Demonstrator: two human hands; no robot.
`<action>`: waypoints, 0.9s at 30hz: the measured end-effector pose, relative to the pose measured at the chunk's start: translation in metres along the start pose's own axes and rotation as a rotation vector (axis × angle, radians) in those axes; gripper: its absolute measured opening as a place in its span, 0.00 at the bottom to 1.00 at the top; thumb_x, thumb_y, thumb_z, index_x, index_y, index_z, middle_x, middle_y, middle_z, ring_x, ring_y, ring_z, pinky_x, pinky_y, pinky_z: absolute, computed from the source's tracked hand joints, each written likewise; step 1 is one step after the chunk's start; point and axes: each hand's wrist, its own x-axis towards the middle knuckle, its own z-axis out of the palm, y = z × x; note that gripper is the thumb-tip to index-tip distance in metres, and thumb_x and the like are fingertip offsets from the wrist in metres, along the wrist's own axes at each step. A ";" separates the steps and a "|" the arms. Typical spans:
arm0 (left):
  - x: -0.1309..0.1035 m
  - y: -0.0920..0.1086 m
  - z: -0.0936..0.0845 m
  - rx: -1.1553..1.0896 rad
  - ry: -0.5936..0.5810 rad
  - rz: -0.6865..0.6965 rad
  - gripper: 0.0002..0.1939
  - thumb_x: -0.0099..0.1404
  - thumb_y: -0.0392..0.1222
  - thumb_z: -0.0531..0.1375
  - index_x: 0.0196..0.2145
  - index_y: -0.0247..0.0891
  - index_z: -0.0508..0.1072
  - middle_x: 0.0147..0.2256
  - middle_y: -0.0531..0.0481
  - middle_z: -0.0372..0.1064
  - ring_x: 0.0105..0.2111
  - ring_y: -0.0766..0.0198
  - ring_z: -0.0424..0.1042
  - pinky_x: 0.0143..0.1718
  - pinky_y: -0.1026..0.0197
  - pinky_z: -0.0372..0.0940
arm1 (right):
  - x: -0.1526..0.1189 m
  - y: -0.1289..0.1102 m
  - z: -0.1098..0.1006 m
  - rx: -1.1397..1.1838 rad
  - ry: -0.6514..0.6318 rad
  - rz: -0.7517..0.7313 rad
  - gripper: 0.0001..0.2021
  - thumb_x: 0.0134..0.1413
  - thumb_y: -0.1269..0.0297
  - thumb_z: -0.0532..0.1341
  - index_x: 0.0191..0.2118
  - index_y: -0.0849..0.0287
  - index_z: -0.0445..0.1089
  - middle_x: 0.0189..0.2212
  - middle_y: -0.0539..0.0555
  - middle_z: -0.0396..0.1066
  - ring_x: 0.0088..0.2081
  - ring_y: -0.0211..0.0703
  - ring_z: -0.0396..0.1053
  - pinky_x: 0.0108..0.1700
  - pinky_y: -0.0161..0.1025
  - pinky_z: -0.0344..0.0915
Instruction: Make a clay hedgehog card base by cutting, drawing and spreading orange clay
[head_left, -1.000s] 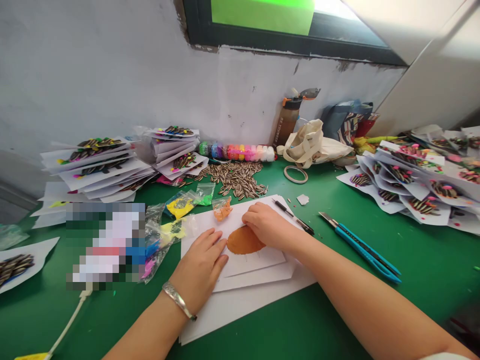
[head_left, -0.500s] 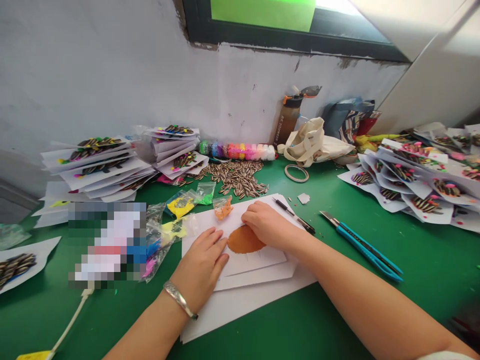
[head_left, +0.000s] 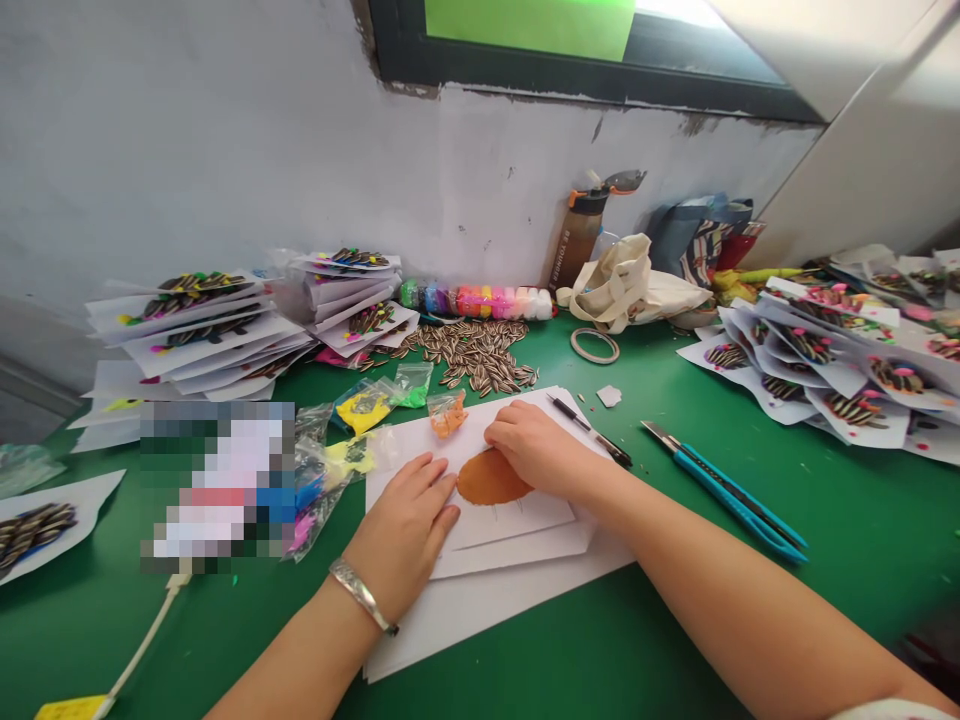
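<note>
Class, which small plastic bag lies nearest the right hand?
The orange bag, on the white paper; the green bag and yellow bag lie farther left.

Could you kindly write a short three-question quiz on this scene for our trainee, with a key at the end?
1. Which hand has a silver bracelet at its wrist?
2. True or false: the blue cutter lies to the right of the black pen in the picture.
3. What colour is the oval that the right hand partly covers? A: green; B: orange-brown; C: white.

Key: 1, the left hand; 2, true; 3, B.
</note>
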 end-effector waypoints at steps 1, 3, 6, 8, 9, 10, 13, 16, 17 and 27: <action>0.000 0.000 0.000 0.003 0.004 0.005 0.18 0.66 0.39 0.50 0.48 0.31 0.72 0.51 0.38 0.68 0.54 0.48 0.62 0.53 0.44 0.64 | 0.001 0.000 0.000 -0.003 -0.006 -0.008 0.10 0.53 0.79 0.52 0.28 0.60 0.66 0.27 0.53 0.63 0.32 0.41 0.56 0.33 0.37 0.49; 0.000 0.000 0.000 0.005 0.012 0.013 0.17 0.66 0.39 0.50 0.47 0.31 0.72 0.51 0.38 0.68 0.54 0.48 0.63 0.53 0.44 0.64 | 0.003 -0.001 0.001 -0.013 -0.015 -0.021 0.10 0.53 0.79 0.52 0.27 0.60 0.66 0.27 0.53 0.63 0.32 0.40 0.56 0.34 0.36 0.49; 0.000 0.000 0.000 0.002 0.018 0.026 0.17 0.66 0.38 0.50 0.47 0.30 0.72 0.50 0.38 0.68 0.53 0.47 0.63 0.52 0.44 0.64 | 0.006 -0.003 0.002 -0.028 -0.028 -0.043 0.09 0.53 0.78 0.53 0.27 0.61 0.65 0.27 0.53 0.63 0.32 0.40 0.56 0.34 0.36 0.49; 0.000 0.000 -0.001 -0.001 0.016 0.030 0.17 0.66 0.38 0.50 0.47 0.30 0.72 0.50 0.38 0.68 0.53 0.47 0.63 0.52 0.44 0.64 | 0.007 -0.003 0.001 -0.033 -0.040 -0.066 0.09 0.53 0.78 0.53 0.26 0.60 0.65 0.26 0.53 0.63 0.32 0.40 0.56 0.34 0.36 0.50; 0.001 0.000 -0.001 -0.003 0.013 0.029 0.17 0.66 0.37 0.50 0.47 0.30 0.72 0.50 0.38 0.68 0.53 0.47 0.63 0.52 0.43 0.64 | 0.008 -0.003 0.001 -0.036 -0.046 -0.077 0.09 0.54 0.78 0.53 0.26 0.60 0.65 0.26 0.53 0.63 0.31 0.40 0.56 0.34 0.36 0.50; 0.001 0.000 -0.002 -0.005 0.010 0.027 0.17 0.65 0.37 0.50 0.47 0.30 0.72 0.50 0.38 0.68 0.53 0.47 0.63 0.52 0.44 0.64 | 0.008 -0.003 0.001 -0.040 -0.049 -0.085 0.09 0.54 0.78 0.53 0.26 0.60 0.65 0.26 0.52 0.63 0.31 0.40 0.56 0.34 0.36 0.50; 0.002 0.001 -0.003 -0.015 -0.004 0.017 0.16 0.65 0.36 0.51 0.46 0.30 0.72 0.50 0.38 0.68 0.53 0.47 0.63 0.53 0.44 0.64 | 0.008 -0.002 0.000 -0.049 -0.045 -0.092 0.10 0.55 0.77 0.52 0.27 0.60 0.65 0.27 0.53 0.63 0.32 0.40 0.57 0.34 0.36 0.51; 0.002 0.002 -0.004 -0.022 -0.011 0.012 0.16 0.65 0.36 0.51 0.46 0.30 0.72 0.50 0.39 0.68 0.53 0.47 0.63 0.53 0.44 0.63 | 0.009 -0.003 0.000 -0.046 -0.052 -0.103 0.09 0.55 0.77 0.53 0.26 0.60 0.65 0.26 0.53 0.63 0.31 0.40 0.57 0.34 0.36 0.51; 0.002 0.002 -0.004 -0.023 -0.013 0.011 0.16 0.65 0.36 0.51 0.46 0.30 0.72 0.50 0.39 0.68 0.54 0.47 0.62 0.53 0.44 0.63 | 0.009 -0.004 0.000 -0.042 -0.055 -0.107 0.09 0.55 0.77 0.53 0.26 0.60 0.65 0.26 0.53 0.63 0.31 0.40 0.57 0.34 0.36 0.51; 0.002 0.003 -0.004 -0.032 -0.010 0.014 0.15 0.65 0.36 0.51 0.45 0.30 0.72 0.50 0.38 0.68 0.54 0.47 0.62 0.53 0.44 0.63 | 0.013 -0.013 -0.001 0.006 -0.060 -0.125 0.09 0.53 0.77 0.53 0.26 0.61 0.65 0.27 0.53 0.64 0.32 0.40 0.57 0.35 0.36 0.52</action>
